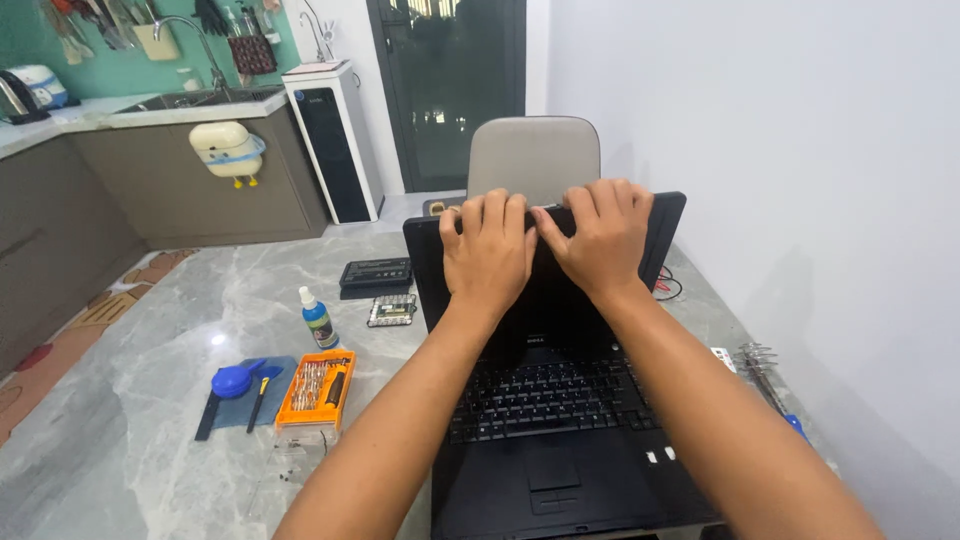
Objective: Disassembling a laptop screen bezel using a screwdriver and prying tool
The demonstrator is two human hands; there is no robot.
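A black laptop (560, 420) stands open on the grey marble table (140, 420) in front of me. Its lid (665, 225) is upright and its keyboard (545, 395) faces me. My left hand (487, 250) and my right hand (600, 235) rest side by side on the top middle of the lid. The fingers of both curl over its upper edge and grip it. The screen is mostly hidden behind my hands and forearms.
Left of the laptop lie an orange screwdriver bit kit (317, 388), a blue dust blower (233, 381) on a dark mat, a small spray bottle (318, 320), a black battery pack (376, 273) and a small parts tray (391, 310). A grey chair (533, 155) stands behind. Metal tools (760, 365) lie at right.
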